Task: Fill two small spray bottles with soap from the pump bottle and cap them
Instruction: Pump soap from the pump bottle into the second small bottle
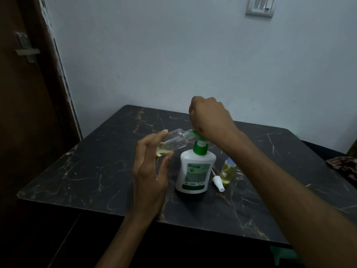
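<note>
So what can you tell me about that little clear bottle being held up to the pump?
The small bottle looks like clear plastic, uncapped, tipped nearly sideways with its open neck at the green spout of the pump bottle. A little yellowish soap has pooled at its lower end. The left hand pinches that end between fingers and thumb, above the dark table. Nothing else touches it.

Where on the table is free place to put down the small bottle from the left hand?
Bare tabletop lies left of the pump bottle, and along the near edge in front of it. It is crowded right of the pump bottle: the loose spray cap and the filled small bottle sit close together there.
</note>
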